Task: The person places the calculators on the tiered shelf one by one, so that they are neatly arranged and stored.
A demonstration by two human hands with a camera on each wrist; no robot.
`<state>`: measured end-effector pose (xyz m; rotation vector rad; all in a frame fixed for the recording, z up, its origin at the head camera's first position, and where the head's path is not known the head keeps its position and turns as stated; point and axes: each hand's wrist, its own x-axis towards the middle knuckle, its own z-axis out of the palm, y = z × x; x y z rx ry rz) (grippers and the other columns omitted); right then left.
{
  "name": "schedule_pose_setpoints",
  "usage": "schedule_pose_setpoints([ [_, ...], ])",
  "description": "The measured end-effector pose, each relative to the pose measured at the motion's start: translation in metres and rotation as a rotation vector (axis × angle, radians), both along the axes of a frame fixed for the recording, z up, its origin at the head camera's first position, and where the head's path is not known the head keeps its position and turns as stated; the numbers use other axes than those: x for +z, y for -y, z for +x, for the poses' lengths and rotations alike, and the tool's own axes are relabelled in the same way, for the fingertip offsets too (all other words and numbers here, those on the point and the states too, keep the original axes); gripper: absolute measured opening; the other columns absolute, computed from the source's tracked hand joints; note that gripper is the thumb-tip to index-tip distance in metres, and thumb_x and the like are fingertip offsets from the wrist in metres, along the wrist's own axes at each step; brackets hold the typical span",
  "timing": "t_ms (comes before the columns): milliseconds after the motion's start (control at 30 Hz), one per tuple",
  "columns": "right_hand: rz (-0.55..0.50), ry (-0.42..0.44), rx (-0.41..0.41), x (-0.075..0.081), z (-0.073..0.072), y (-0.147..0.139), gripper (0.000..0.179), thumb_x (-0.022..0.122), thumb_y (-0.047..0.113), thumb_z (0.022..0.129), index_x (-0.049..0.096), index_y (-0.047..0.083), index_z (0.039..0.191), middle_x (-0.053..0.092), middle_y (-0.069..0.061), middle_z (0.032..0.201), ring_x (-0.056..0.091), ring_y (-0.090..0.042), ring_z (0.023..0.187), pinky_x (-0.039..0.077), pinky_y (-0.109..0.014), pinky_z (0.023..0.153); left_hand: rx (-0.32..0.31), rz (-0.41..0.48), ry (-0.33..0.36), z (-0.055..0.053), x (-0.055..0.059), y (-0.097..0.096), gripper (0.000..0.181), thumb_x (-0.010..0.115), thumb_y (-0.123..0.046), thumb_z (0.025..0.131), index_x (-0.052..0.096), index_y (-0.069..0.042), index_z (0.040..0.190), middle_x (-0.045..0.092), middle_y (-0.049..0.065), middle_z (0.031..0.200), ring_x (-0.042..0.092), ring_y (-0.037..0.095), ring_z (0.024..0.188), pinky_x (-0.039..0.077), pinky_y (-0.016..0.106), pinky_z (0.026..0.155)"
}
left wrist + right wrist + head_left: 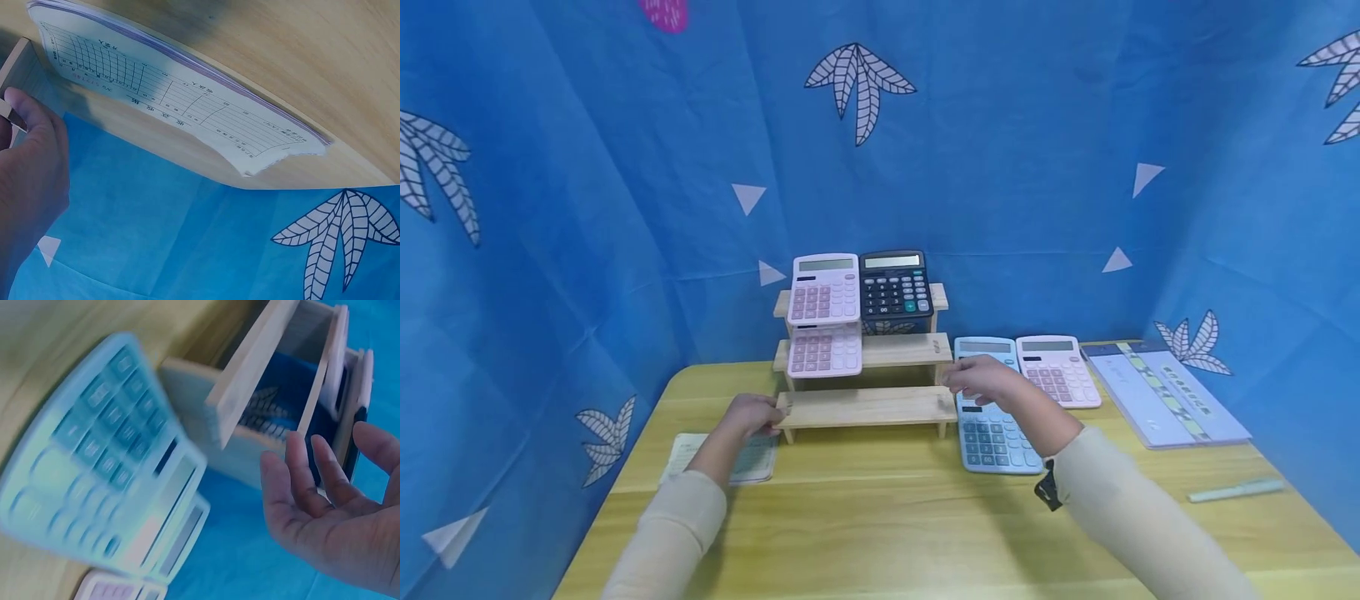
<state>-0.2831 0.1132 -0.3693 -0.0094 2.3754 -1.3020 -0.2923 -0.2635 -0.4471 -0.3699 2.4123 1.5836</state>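
Observation:
A three-tier wooden display stand (865,407) stands at the back of the table. My left hand (752,415) grips the left end of its lowest tier; in the left wrist view the thumb lies against the wood. My right hand (337,519) is beside the stand's right end, fingers loosely bent and nothing held. A pink-white calculator (825,287) and a black calculator (894,285) lean on the top tier. Another pink-white calculator (825,350) leans on the middle tier, partly hidden. Blue calculators (992,446) lie right of the stand, overlapping, beneath my right forearm.
A third pink-white calculator (1075,383) lies beside the blue ones. Farther right are a pale notebook (1150,400) and a light green pen (1236,491). A pad of printed forms (169,94) lies by my left hand. Blue patterned cloth (1000,167) surrounds the table.

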Motion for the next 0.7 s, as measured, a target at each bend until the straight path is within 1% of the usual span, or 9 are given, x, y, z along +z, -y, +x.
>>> schedule_pose_setpoints([
  [100, 0.041, -0.022, -0.010, -0.002, 0.005, -0.017, 0.038, 0.054, 0.020, 0.092, 0.056, -0.001, 0.124, 0.057, -0.020, 0.122, 0.048, -0.040, 0.117, 0.045, -0.054, 0.097, 0.008, 0.008, 0.009, 0.000, 0.001, 0.000, 0.052, 0.062, 0.002, 0.086, 0.041, 0.017, 0.131, 0.038, 0.035, 0.136, 0.059, 0.009, 0.060, 0.059, 0.023, 0.063],
  [167, 0.074, -0.034, -0.020, -0.003, 0.009, -0.029, 0.038, 0.055, 0.020, 0.092, 0.057, -0.002, 0.123, 0.057, -0.021, 0.121, 0.049, -0.042, 0.116, 0.045, -0.056, 0.097, 0.017, 0.014, 0.016, 0.000, 0.001, -0.001, 0.052, 0.062, 0.002, 0.085, 0.042, 0.016, 0.131, 0.039, 0.034, 0.135, 0.059, 0.009, 0.059, 0.059, 0.023, 0.062],
  [333, 0.123, -0.032, -0.053, -0.010, 0.020, -0.059, 0.037, 0.057, 0.018, 0.090, 0.057, -0.004, 0.119, 0.057, -0.023, 0.118, 0.050, -0.044, 0.114, 0.046, -0.056, 0.095, 0.016, 0.015, 0.002, 0.000, 0.001, -0.002, 0.051, 0.061, 0.003, 0.085, 0.042, 0.018, 0.130, 0.043, 0.035, 0.131, 0.058, 0.009, 0.059, 0.058, 0.022, 0.061],
  [467, 0.157, -0.008, -0.066, -0.021, 0.030, -0.079, 0.036, 0.058, 0.017, 0.090, 0.057, -0.006, 0.117, 0.057, -0.024, 0.117, 0.052, -0.045, 0.112, 0.047, -0.057, 0.093, 0.014, 0.000, -0.004, -0.001, -0.002, -0.002, 0.049, 0.061, 0.002, 0.086, 0.043, 0.018, 0.129, 0.045, 0.034, 0.128, 0.059, 0.010, 0.062, 0.058, 0.022, 0.061],
  [567, 0.178, 0.010, -0.077, -0.030, 0.039, -0.091, 0.035, 0.058, 0.015, 0.089, 0.057, -0.007, 0.116, 0.058, -0.025, 0.114, 0.053, -0.046, 0.109, 0.048, -0.056, 0.089, 0.006, -0.002, -0.002, -0.001, -0.002, -0.002, 0.051, 0.062, 0.001, 0.086, 0.042, 0.018, 0.130, 0.044, 0.034, 0.130, 0.060, 0.011, 0.064, 0.058, 0.022, 0.062],
  [633, 0.183, 0.018, -0.086, -0.037, 0.044, -0.097, 0.035, 0.059, 0.014, 0.088, 0.056, -0.007, 0.115, 0.058, -0.024, 0.111, 0.054, -0.044, 0.106, 0.049, -0.055, 0.088, 0.005, -0.008, 0.001, 0.000, -0.001, -0.002, 0.052, 0.062, 0.000, 0.086, 0.041, 0.017, 0.131, 0.043, 0.034, 0.131, 0.059, 0.010, 0.064, 0.058, 0.022, 0.062],
  [700, 0.193, 0.008, -0.093, -0.045, 0.049, -0.102, 0.037, 0.061, 0.013, 0.087, 0.054, -0.008, 0.116, 0.059, -0.023, 0.107, 0.056, -0.042, 0.102, 0.051, -0.053, 0.084, 0.010, -0.019, 0.004, 0.001, 0.002, -0.003, 0.053, 0.062, -0.001, 0.087, 0.041, 0.016, 0.132, 0.042, 0.033, 0.134, 0.058, 0.009, 0.062, 0.058, 0.022, 0.061],
])
